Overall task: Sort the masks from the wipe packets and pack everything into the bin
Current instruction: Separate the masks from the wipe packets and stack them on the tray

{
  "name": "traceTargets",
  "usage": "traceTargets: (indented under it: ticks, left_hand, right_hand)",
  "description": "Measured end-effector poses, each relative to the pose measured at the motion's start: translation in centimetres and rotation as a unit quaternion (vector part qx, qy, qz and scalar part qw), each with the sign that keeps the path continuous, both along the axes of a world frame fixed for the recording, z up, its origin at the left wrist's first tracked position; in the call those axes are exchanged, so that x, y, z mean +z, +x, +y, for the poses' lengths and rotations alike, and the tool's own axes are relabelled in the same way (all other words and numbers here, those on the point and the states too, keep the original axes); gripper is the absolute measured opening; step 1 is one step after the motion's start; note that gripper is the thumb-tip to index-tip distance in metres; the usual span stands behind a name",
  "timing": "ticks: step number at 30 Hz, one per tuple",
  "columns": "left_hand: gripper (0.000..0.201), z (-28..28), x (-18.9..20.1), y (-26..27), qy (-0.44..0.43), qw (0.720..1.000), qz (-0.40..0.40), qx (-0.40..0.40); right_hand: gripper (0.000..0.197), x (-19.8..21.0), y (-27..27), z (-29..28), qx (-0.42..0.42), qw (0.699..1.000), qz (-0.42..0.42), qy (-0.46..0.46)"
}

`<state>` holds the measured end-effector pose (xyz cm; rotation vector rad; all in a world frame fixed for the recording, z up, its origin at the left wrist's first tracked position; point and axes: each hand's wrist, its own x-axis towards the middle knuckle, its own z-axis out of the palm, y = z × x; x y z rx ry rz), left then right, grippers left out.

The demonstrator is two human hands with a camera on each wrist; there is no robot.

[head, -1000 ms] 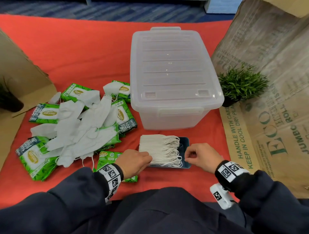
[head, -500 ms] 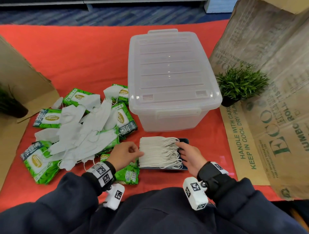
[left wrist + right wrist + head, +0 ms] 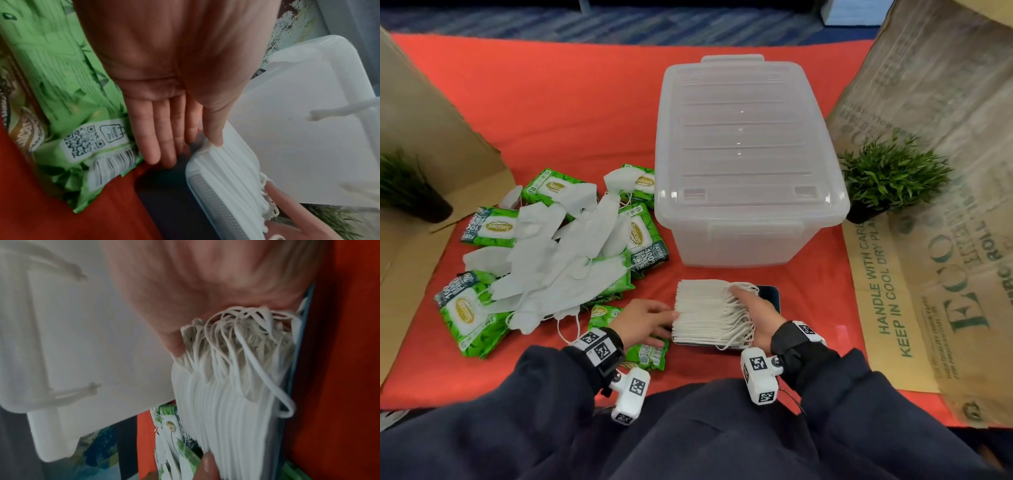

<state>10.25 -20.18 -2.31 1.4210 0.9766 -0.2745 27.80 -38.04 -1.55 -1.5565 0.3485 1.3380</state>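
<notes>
the left hand (image 3: 645,320) lay at the left end of the stack (image 3: 705,313) of masks. its fingers (image 3: 162,129) were straight and flat, and the thumb tip touched the top edge of the stack, so this hand pressed and did not squeeze. the right hand (image 3: 755,313) was at the other end, where the ear loops (image 3: 242,340) stuck out. its fingers lay over the top of the stack and its thumb side was against the loops, so it looked like it held that end, but the wrist view was blurry. the stack sat on a dark flat tray (image 3: 770,296), on the red cloth (image 3: 571,113), just in front of the bin (image 3: 743,164).

the bin was clear plastic and its lid (image 3: 743,137) was on.

to the left was a pile (image 3: 558,260) of loose white masks. they lay mixed over green wipe packs (image 3: 494,228). one pack (image 3: 650,353) was right under the left wrist, touching the hand. in the left wrist view you could see its code square (image 3: 84,141).

a small green plant (image 3: 890,174) stood just right of the bin. another plant (image 3: 404,192) was at the far left edge. brown cardboard (image 3: 941,212) stood on the right side, and more cardboard (image 3: 424,137) on the left.
</notes>
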Motion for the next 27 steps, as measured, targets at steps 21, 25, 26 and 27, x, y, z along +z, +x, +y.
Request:
traceTargets:
  ticks: [21, 25, 26, 27]
  left_hand:
    - [0.126, -3.3, -0.5, 4.3, 0.526, 0.677, -0.129, -0.498]
    - [0.122, -2.6, -2.0, 3.3, 0.546, 0.652, -0.124, -0.512]
    - [0.122, -2.4, -2.0, 3.0, 0.544, 0.659, -0.119, -0.506]
    - [0.121, -2.0, -2.0, 2.8, 0.542, 0.661, -0.114, -0.506]
  right_hand:
    - [0.055, -0.9, 0.3, -1.6, -0.135, 0.983, 0.064, 0.102]
    - [0.064, -0.5, 0.4, -1.6, -0.125, 0.981, 0.084, 0.119]
    - [0.066, -0.7, 0.5, -1.6, -0.127, 0.981, 0.084, 0.123]
    - [0.068, -0.5, 0.3, -1.6, -0.129, 0.980, 0.083, 0.125]
